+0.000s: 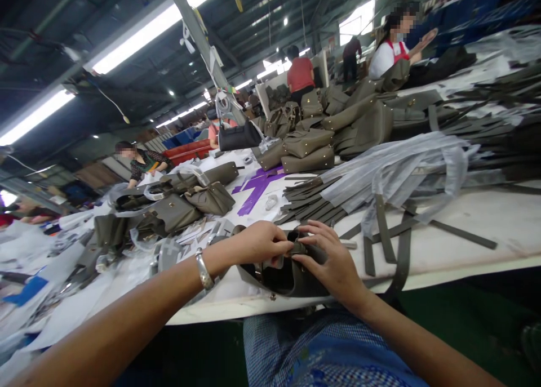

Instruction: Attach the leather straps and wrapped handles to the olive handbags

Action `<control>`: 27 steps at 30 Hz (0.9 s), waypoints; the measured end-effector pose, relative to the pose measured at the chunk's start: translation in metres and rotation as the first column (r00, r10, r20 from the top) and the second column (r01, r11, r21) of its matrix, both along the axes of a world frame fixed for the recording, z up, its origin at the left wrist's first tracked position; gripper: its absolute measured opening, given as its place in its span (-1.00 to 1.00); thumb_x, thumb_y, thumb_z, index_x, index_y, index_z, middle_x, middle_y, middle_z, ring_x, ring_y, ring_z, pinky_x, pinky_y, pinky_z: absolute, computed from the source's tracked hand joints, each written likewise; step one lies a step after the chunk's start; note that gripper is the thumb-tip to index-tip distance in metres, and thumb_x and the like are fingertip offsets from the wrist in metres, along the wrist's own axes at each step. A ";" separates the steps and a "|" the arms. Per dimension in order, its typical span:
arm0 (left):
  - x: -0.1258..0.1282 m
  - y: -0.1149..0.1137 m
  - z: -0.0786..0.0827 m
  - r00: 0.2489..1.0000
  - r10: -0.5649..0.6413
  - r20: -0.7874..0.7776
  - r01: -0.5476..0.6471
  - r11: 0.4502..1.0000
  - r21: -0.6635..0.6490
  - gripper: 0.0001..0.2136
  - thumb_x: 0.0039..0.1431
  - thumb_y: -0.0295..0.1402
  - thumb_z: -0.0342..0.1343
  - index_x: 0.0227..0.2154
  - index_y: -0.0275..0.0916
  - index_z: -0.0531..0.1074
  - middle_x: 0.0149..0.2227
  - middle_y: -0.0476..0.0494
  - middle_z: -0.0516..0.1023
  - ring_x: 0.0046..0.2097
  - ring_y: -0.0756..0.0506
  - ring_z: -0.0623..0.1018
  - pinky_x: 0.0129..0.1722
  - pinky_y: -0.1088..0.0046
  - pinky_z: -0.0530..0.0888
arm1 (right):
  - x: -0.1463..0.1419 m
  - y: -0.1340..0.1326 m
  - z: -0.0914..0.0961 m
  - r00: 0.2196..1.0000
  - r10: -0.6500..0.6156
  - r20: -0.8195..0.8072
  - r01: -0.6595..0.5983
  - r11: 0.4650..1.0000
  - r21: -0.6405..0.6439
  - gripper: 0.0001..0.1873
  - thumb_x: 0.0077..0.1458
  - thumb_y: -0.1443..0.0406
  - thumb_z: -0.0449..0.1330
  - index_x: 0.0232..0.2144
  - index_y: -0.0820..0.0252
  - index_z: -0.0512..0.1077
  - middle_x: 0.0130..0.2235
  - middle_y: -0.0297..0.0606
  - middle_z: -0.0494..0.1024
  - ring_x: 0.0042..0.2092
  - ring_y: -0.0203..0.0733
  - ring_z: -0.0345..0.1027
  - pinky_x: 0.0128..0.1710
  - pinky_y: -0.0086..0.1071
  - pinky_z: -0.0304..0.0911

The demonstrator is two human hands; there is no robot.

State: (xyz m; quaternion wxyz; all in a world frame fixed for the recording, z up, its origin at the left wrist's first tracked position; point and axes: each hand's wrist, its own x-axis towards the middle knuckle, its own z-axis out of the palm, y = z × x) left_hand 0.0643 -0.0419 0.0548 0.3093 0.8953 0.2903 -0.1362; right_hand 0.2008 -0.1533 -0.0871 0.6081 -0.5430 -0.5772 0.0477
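Note:
An olive-grey leather bag (287,280) lies at the near edge of the white worktable (486,229), its mouth open toward me. My left hand (260,243), with a silver bracelet on the wrist, is closed in a pinch on the bag's top edge. My right hand (332,257) grips the same edge from the other side, fingers curled over a small strap piece. The two sets of fingertips nearly touch above the bag's opening.
Loose olive straps (384,235) and clear plastic sleeves (401,173) lie right of the hands. Finished olive bags (308,150) are stacked further back, more bags (203,198) to the left. Purple tape (256,190) marks the table. Several other people work in the background.

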 end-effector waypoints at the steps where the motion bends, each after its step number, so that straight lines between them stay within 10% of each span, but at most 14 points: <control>1: 0.003 0.000 0.001 0.999 -0.037 -0.012 0.037 0.998 0.048 -0.64 0.19 -0.21 0.02 -0.65 -0.25 0.47 -0.66 -0.04 0.51 -0.61 0.01 0.39 -0.57 0.53 0.25 | -0.001 -0.001 0.000 1.000 -0.001 0.004 0.001 1.000 0.003 -0.80 0.03 0.28 0.37 -0.26 0.08 0.46 -0.01 -0.19 0.56 0.19 0.02 0.24 0.19 0.01 0.19; 7: 0.024 -0.009 0.006 0.973 -0.209 -0.100 0.231 0.903 0.362 -0.72 0.11 -0.29 0.06 -0.64 -0.26 0.50 -0.70 -0.02 0.38 -0.62 0.03 0.22 -0.58 0.46 0.08 | -0.004 -0.002 -0.001 0.999 -0.035 0.021 0.034 0.999 0.038 -0.80 0.05 0.30 0.35 -0.23 0.07 0.47 -0.02 -0.20 0.56 0.18 0.03 0.27 0.19 0.02 0.21; 27: 0.017 -0.011 -0.018 0.990 -0.133 -0.048 0.141 0.911 0.386 -0.76 0.23 -0.19 0.04 -0.33 -0.19 0.55 -0.38 -0.11 0.61 -0.34 -0.11 0.54 -0.37 0.45 0.34 | -0.003 -0.001 -0.013 0.998 0.015 -0.064 -0.015 1.000 -0.004 -0.67 0.05 0.37 0.34 -0.10 0.10 0.44 0.03 -0.16 0.51 0.16 -0.03 0.30 0.21 -0.04 0.21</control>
